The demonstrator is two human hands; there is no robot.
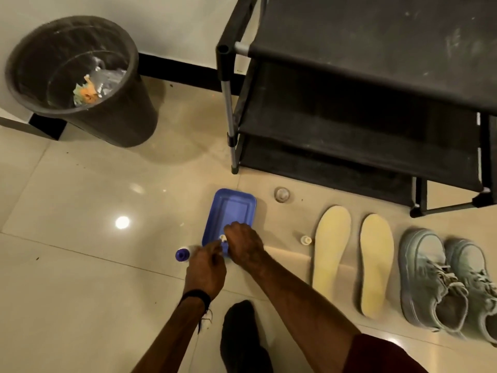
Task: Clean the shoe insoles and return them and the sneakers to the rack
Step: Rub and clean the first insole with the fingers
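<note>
Quick count: two yellow insoles, left one [331,244] and right one [376,265]. Two grey-green sneakers, one [427,278] next to the other [476,286]. One blue tray [236,205], one black shoe rack [363,103], one dark bin [78,76]. Two hands: left hand [205,267], right hand [246,244]. Two small caps on the floor: bigger cap [281,195], little cap [306,240].

— How is the light here?

— It is warm and rather dim, from above. The glossy floor tiles [80,265] show one small round glare spot and a weaker one near it.

— And shadows?

— Soft ones lie beside the waste bin [80,76] and under the shoe rack [363,117], whose shelves are very dark.

— Is it sharp?

— Slightly soft everywhere. The wide lens bends the lines at the edges.
</note>
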